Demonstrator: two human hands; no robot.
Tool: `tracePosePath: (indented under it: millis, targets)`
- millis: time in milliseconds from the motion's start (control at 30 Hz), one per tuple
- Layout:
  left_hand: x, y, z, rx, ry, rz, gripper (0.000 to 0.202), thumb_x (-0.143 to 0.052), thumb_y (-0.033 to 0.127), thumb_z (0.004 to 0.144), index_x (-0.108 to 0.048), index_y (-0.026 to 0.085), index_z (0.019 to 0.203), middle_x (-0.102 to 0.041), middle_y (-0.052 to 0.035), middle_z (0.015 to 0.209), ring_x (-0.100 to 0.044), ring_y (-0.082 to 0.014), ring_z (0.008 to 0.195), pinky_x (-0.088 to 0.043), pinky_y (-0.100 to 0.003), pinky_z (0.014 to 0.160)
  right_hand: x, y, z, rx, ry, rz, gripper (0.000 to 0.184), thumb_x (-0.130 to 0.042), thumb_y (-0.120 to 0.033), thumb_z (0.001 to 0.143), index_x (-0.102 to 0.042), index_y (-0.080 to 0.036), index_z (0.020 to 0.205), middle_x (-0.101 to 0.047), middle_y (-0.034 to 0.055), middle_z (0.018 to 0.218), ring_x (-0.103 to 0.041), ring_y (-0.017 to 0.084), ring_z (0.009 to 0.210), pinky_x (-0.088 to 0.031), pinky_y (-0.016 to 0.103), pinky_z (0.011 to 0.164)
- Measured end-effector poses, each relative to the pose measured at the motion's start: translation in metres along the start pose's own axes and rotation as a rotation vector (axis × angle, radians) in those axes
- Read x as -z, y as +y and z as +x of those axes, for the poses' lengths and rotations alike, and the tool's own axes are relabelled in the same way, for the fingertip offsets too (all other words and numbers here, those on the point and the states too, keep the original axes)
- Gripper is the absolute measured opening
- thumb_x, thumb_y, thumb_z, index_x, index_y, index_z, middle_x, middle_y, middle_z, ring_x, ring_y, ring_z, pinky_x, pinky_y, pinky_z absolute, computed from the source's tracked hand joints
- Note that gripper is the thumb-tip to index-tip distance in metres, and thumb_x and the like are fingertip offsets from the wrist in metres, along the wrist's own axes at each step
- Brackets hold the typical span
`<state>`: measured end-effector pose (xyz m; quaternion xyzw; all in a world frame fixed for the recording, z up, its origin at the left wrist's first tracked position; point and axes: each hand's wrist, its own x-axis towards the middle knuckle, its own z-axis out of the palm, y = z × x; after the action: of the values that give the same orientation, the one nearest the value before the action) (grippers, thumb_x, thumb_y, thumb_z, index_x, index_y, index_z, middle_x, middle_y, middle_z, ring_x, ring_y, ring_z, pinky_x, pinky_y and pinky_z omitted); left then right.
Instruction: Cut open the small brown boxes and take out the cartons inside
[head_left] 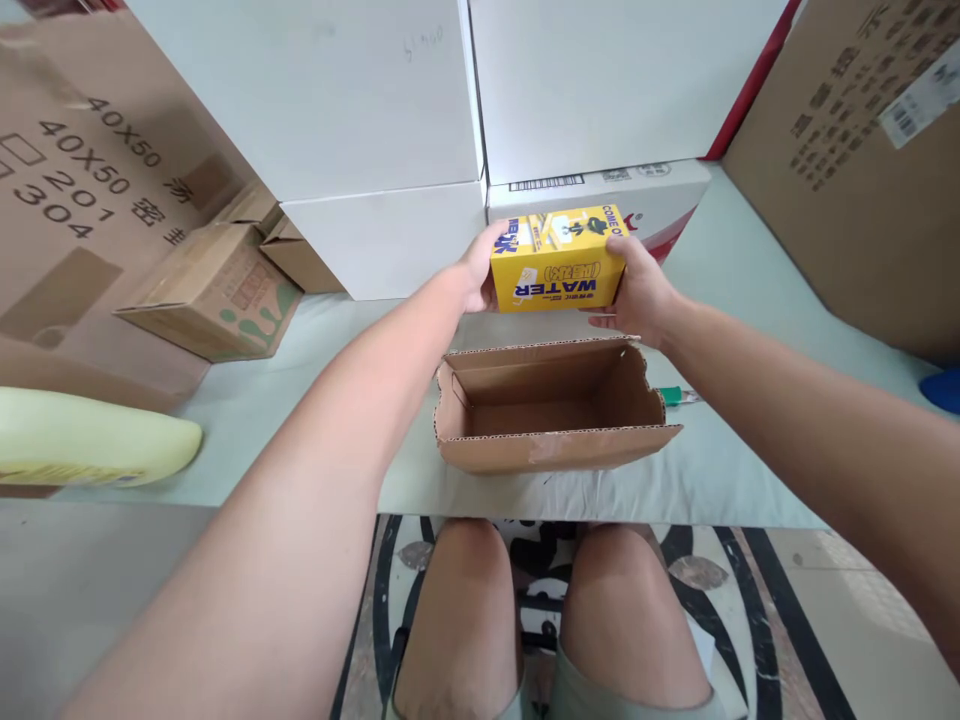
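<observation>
I hold a yellow box (556, 262) printed with blue "WATER" lettering between both hands, just beyond and above an open brown cardboard box (555, 450). My left hand (478, 266) grips the yellow box's left end. My right hand (641, 290) grips its right end, fingers wrapped over the top edge. The cardboard box stands open and looks empty, its flaps folded outward, on a pale sheet (720, 470) covering the floor.
Large white cartons (360, 110) stand stacked behind. Brown cartons (82, 170) lean at the left, a smaller one (217, 290) lying by them, and another brown carton (862, 170) at the right. A pale yellow object (90, 440) lies left. A green-handled tool (679, 397) pokes out beside the box. My knees (540, 610) show below.
</observation>
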<state>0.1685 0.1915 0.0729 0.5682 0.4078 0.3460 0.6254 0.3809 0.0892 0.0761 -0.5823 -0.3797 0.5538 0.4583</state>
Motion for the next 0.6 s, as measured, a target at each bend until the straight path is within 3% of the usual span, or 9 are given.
tracePosePath:
  millis: [67, 133, 267, 333, 400, 500, 600]
  targets:
    - [0.002, 0.001, -0.005, 0.226, 0.028, -0.054, 0.059, -0.064, 0.081, 0.074, -0.057, 0.023, 0.077, -0.066, -0.0107, 0.069, -0.067, -0.0341, 0.092, -0.055, -0.057, 0.09, -0.001, 0.002, 0.0, -0.02, -0.004, -0.016, 0.062, -0.053, -0.075, 0.081, -0.063, -0.032, 0.125, -0.075, 0.0087, 0.117, -0.067, 0.035, 0.118, -0.053, 0.058, 0.107]
    - [-0.002, 0.012, -0.013, 0.287, 0.082, -0.056, 0.058, -0.061, 0.08, 0.078, -0.058, 0.022, 0.079, -0.067, -0.0098, 0.071, -0.067, -0.0311, 0.091, -0.055, -0.055, 0.092, -0.002, -0.003, -0.004, -0.016, -0.013, -0.02, 0.064, -0.055, -0.076, 0.08, -0.064, -0.031, 0.124, -0.075, 0.0092, 0.118, -0.067, 0.035, 0.118, -0.052, 0.059, 0.107]
    - [-0.019, 0.049, -0.033, 0.113, 0.033, -0.046, 0.055, -0.059, 0.075, 0.088, -0.061, 0.02, 0.09, -0.07, -0.0109, 0.081, -0.068, -0.0314, 0.1, -0.056, -0.052, 0.094, 0.001, -0.03, -0.025, 0.079, -0.016, 0.014, 0.061, -0.051, -0.075, 0.085, -0.065, -0.033, 0.127, -0.072, 0.0092, 0.116, -0.068, 0.034, 0.115, -0.055, 0.06, 0.103]
    - [-0.026, 0.067, -0.044, -0.012, -0.005, -0.048, 0.054, -0.059, 0.073, 0.089, -0.063, 0.021, 0.1, -0.071, -0.0113, 0.092, -0.07, -0.0334, 0.105, -0.057, -0.05, 0.092, 0.007, -0.044, -0.045, 0.129, 0.024, 0.095, 0.053, -0.048, -0.065, 0.091, -0.065, -0.032, 0.129, -0.071, 0.0088, 0.117, -0.07, 0.031, 0.114, -0.059, 0.054, 0.1]
    - [-0.023, 0.08, -0.056, -0.074, 0.03, -0.026, 0.049, -0.064, 0.067, 0.088, -0.063, 0.023, 0.108, -0.07, -0.0109, 0.102, -0.071, -0.0328, 0.104, -0.058, -0.047, 0.089, 0.019, -0.048, -0.068, 0.186, 0.082, 0.21, 0.047, -0.046, -0.054, 0.093, -0.065, -0.03, 0.128, -0.07, 0.008, 0.126, -0.07, 0.027, 0.117, -0.062, 0.042, 0.094]
    - [0.0, 0.084, -0.082, -0.084, 0.236, 0.065, 0.034, -0.069, 0.048, 0.088, -0.064, 0.021, 0.108, -0.066, -0.0105, 0.109, -0.069, -0.0258, 0.093, -0.056, -0.042, 0.086, 0.049, -0.028, -0.1, 0.227, 0.242, 0.309, 0.044, -0.04, -0.048, 0.095, -0.063, -0.028, 0.126, -0.066, 0.0075, 0.141, -0.068, 0.022, 0.123, -0.062, 0.028, 0.082]
    - [0.027, 0.063, -0.128, -0.068, 0.373, 0.087, 0.023, -0.063, 0.039, 0.092, -0.064, 0.018, 0.1, -0.063, -0.0092, 0.104, -0.062, -0.0202, 0.083, -0.053, -0.041, 0.083, 0.09, 0.013, -0.117, 0.103, 0.54, 0.133, 0.041, -0.03, -0.045, 0.097, -0.057, -0.029, 0.124, -0.066, 0.0083, 0.137, -0.07, 0.018, 0.117, -0.062, 0.026, 0.082]
